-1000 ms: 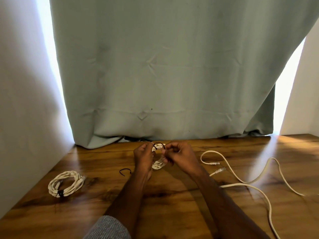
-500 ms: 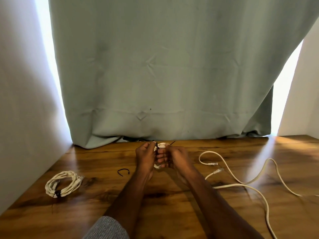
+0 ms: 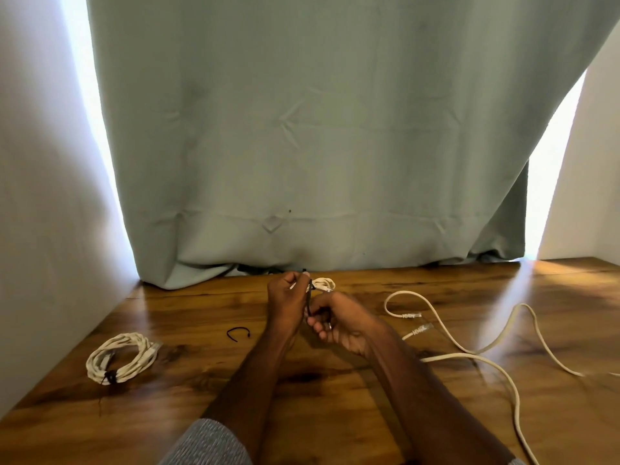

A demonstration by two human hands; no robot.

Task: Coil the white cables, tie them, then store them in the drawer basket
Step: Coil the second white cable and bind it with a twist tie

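My left hand (image 3: 287, 305) grips a small white cable coil (image 3: 323, 284) held above the wooden table (image 3: 188, 411), near its far edge. A black tie (image 3: 309, 297) runs down from the coil into my right hand (image 3: 342, 325), which pinches its end. Most of the coil is hidden behind my hands. A finished white coil (image 3: 120, 357) bound with a black tie lies at the left. A loose white cable (image 3: 469, 344) sprawls over the right side, its two plugs near my right wrist. A spare black tie (image 3: 239, 332) lies left of my left forearm.
A grey-green curtain (image 3: 302, 146) hangs to the table's back edge. White walls close in on the left and right. No drawer basket is in view.
My right hand dropped lower and drew toward me, pulling the black tie downward from the coil. The open tie loop seen a second ago has closed around the coil. My left hand barely moved.
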